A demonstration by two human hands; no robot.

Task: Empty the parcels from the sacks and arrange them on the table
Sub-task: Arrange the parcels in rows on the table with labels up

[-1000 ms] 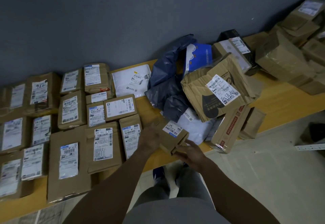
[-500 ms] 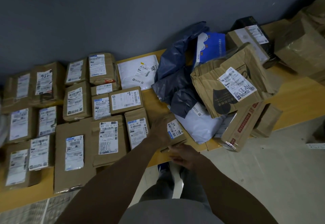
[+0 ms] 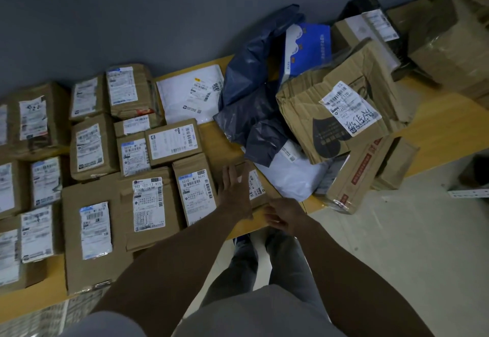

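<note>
A small brown parcel [image 3: 256,185] with a white label lies on the yellow wooden table [image 3: 434,125], at the right end of the arranged rows. My left hand [image 3: 234,191] rests palm-down on its top, fingers stretched out. My right hand [image 3: 284,216] sits at the parcel's front corner near the table edge, fingers loosely curled and holding nothing. Several labelled brown parcels [image 3: 148,204] lie flat in rows to the left. To the right is an unsorted heap: a dark blue plastic sack [image 3: 251,104], a white poly bag [image 3: 291,175] and a crumpled cardboard box [image 3: 338,114].
A white mailer [image 3: 193,93] lies against the grey wall. A blue and white box [image 3: 309,45] leans in the heap. A long brown carton [image 3: 354,175] overhangs the table's front edge. Larger taped boxes [image 3: 449,45] are stacked at far right. Pale floor [image 3: 397,231] lies below.
The small parcel, held up in both hands a second ago, now lies on the table beside the rows. My left hand lies flat on it and my right hand has come off it.
</note>
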